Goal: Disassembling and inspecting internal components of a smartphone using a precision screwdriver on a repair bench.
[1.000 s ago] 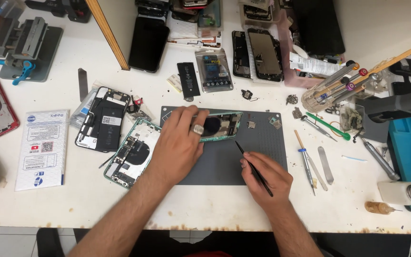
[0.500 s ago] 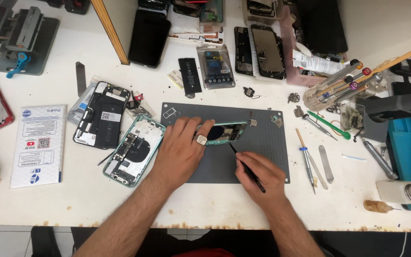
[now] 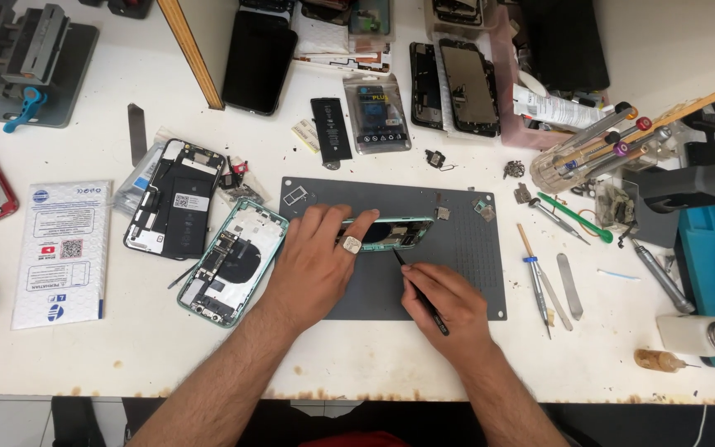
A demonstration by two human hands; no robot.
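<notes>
Two hands rest on a flat dark grey mat in the middle of the white tabletop. The left hand lies palm down with its fingers spread wide, and a shiny ring sits on one finger. Its fingertips press on a small green phone frame that lies flat near the top of the mat. The right hand is curled tight around a thin black tool, pinched like a pencil. The tool's tip points up toward 11 o'clock and touches the lower edge of the green frame. Both forearms come in from 6 o'clock.

At 9 o'clock from the left hand, just beside the mat, lies a green phone back shell with a round black coil inside. Next to it lies an open phone with a black battery. Far out at 9 o'clock is a white padded envelope with blue and red marks. At 12 o'clock sits a clear plastic bag holding a dark part. At 3 o'clock lie thin metal screwdrivers and a green stick.
</notes>
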